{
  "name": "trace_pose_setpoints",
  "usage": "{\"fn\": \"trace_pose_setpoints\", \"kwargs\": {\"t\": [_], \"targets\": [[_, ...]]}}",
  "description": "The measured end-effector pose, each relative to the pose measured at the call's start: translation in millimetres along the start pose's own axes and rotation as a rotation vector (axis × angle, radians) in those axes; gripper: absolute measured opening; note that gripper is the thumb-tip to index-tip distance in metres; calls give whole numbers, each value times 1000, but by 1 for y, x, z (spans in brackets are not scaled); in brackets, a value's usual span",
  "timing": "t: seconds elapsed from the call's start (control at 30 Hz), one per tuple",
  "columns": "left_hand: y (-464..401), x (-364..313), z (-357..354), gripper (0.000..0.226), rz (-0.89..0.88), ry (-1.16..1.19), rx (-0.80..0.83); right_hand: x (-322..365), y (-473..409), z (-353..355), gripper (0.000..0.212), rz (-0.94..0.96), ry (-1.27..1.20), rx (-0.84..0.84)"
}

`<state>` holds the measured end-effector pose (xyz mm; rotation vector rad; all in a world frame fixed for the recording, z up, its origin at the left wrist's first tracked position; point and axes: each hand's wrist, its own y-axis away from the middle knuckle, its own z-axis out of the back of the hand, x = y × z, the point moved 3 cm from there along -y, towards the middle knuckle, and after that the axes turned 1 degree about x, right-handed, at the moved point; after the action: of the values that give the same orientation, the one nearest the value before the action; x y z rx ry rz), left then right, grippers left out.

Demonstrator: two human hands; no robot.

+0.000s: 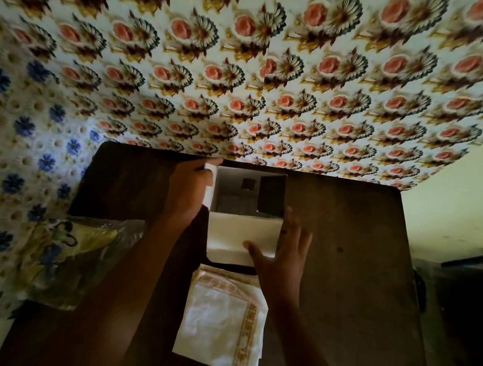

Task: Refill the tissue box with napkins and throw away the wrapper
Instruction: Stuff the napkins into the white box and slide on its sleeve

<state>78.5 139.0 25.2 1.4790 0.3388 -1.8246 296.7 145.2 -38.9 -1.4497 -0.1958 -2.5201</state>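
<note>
An open tissue box (234,191) stands at the far edge of the dark wooden table (347,258), its inside showing white walls. Its wide white front flap (236,237) lies folded toward me. My left hand (187,191) grips the box's left side flap. My right hand (283,256) has its fingers spread and its thumb resting on the front flap. A stack of white napkins with an orange patterned border (224,318) lies on the table just in front of the box. The crumpled clear plastic wrapper (80,256) with yellow and blue print sits at the table's left edge.
Flower-patterned wallpaper (263,78) covers the wall right behind the table. Another patterned covering with blue flowers (7,152) hangs to the left. A dark rounded object (462,319) sits to the right of the table.
</note>
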Motion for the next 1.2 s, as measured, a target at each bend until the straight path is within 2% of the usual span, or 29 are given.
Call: {"fn": "trace_pose_setpoints", "kwargs": {"t": [0.03, 0.1, 0.17, 0.23, 0.27, 0.37, 0.47, 0.53, 0.7, 0.77, 0.83, 0.93, 1.2], "targets": [[-3, 3, 3, 35, -9, 0, -17, 5, -5, 3, 98, 111, 114, 17], [-5, 12, 8, 25, -13, -43, -33, 16, -15, 5, 96, 300, 346, 86], [-6, 24, 10, 36, -22, -58, -17, 24, -24, 4, 83, 408, 525, 181], [-6, 32, 11, 48, -103, -78, -31, 27, -32, 5, 76, 448, 565, 221], [-4, 33, 10, 48, -179, -152, -50, 27, -35, 6, 79, 441, 538, 232], [0, 33, 8, 37, -426, -502, -134, 30, -42, 12, 105, 373, 392, 223], [7, 33, 7, 31, -526, -640, -166, 26, -48, 17, 117, 264, 307, 142], [15, 30, 5, 39, -600, -695, -118, 17, -50, 18, 122, 194, 317, 113], [23, 44, -4, 95, -327, -589, 140, 1, -53, 17, 115, 94, 504, 36], [25, 47, -6, 103, -258, -425, 212, -1, -60, 18, 109, 136, 511, 58], [26, 46, -8, 101, -235, -352, 216, -3, -65, 13, 91, 175, 434, 137], [27, 44, -10, 92, -216, -325, 190, 0, -63, 11, 58, 89, 301, 145], [51, 55, 8, 54, -219, -291, 94, 2, -29, 4, 50, -11, 122, 100]]}}
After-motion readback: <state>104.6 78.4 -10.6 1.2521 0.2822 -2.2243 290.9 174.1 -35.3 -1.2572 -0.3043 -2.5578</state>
